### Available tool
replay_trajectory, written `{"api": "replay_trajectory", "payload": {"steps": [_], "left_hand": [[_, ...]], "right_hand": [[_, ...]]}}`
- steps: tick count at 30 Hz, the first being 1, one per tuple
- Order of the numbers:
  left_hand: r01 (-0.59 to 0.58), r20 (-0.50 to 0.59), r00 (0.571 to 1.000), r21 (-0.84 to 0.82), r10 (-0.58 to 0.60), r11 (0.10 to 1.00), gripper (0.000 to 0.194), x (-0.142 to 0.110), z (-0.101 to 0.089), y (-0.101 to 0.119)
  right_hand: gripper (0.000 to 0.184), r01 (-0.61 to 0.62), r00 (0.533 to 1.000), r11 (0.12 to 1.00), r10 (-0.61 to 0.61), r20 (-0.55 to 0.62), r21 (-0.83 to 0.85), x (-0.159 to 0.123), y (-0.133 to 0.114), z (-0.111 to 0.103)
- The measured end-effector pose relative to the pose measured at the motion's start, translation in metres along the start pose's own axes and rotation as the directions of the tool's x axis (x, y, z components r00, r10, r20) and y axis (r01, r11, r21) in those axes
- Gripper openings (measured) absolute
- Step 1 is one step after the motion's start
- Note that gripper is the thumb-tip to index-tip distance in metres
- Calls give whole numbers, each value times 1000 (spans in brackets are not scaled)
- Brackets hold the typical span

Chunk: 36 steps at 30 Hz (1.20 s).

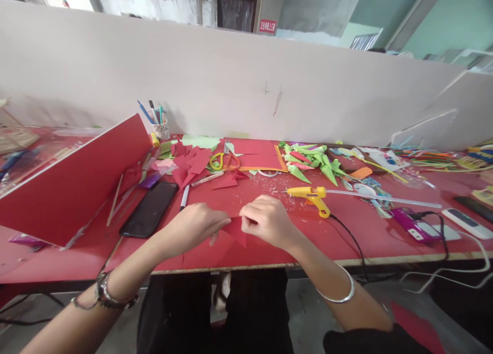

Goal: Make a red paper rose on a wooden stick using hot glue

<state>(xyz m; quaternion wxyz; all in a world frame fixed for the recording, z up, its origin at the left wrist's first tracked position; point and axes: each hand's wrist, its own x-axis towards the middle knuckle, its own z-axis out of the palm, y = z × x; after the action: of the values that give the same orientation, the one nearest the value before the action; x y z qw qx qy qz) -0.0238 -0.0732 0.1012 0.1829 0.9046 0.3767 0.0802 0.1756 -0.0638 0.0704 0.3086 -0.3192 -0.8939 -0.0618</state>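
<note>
Between my two hands is a piece of red paper (238, 233), pinched at its upper edge above the red tabletop. My left hand (196, 228) is closed on the paper's left side. The fingers of my right hand (267, 221) are curled in a pinch on its right side. Part of the paper hides behind the fingers, so its full shape does not show. Just beyond my right hand lies a yellow hot glue gun (311, 196) with a clear glue stick in its back. A white pen (185, 197) lies near my left hand.
Red paper pieces (192, 164) and yellow-handled scissors (216, 161) lie behind my hands. Green folded paper cones (314, 161) are at the back right. A black phone (149, 210) and a leaning red board (84, 182) stand left. A purple power strip (414, 225) sits right.
</note>
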Motion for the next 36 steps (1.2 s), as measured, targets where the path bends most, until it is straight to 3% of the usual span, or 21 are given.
{"api": "replay_trajectory", "payload": {"steps": [6, 9, 12, 14, 17, 19, 23, 26, 32, 36], "left_hand": [[56, 66, 996, -54, -52, 997, 47, -16, -9, -19], [98, 69, 993, -12, -97, 995, 48, -23, -14, -26], [102, 94, 990, 15, -103, 995, 48, -23, -16, -27], [99, 92, 991, 37, -102, 994, 46, -21, -16, -23], [85, 54, 994, 122, -92, 989, 43, -18, -15, -14], [39, 7, 999, 231, -42, 972, 35, -14, -13, -8], [-18, -93, 993, 485, 72, 875, 15, -4, -6, 5], [-40, -100, 988, 587, 121, 809, 17, 3, 1, 11], [-38, -236, 948, 581, 213, 813, 21, 2, 1, 3], [-10, -278, 942, 541, 190, 841, 21, -8, -7, -8]], "right_hand": [[18, -45, 999, 996, 46, 10, -80, -26, 34, -5], [18, -121, 992, 987, 116, -52, -107, -31, 44, -12], [12, -166, 984, 986, 166, -58, 7, -23, 35, -18], [11, -130, 991, 987, 126, 45, 94, -12, 22, -18], [16, -45, 968, 989, 8, 250, 141, 1, 6, -12], [23, -31, 950, 987, -20, 312, 156, 5, 1, -5], [30, -42, 943, 987, -12, 333, 155, 8, -1, 4], [32, -73, 943, 988, 25, 332, 133, 10, -2, 6], [29, -124, 945, 959, 36, 326, 254, 10, -3, -1], [32, -169, 941, 935, 58, 333, 313, 5, 2, -9]]}}
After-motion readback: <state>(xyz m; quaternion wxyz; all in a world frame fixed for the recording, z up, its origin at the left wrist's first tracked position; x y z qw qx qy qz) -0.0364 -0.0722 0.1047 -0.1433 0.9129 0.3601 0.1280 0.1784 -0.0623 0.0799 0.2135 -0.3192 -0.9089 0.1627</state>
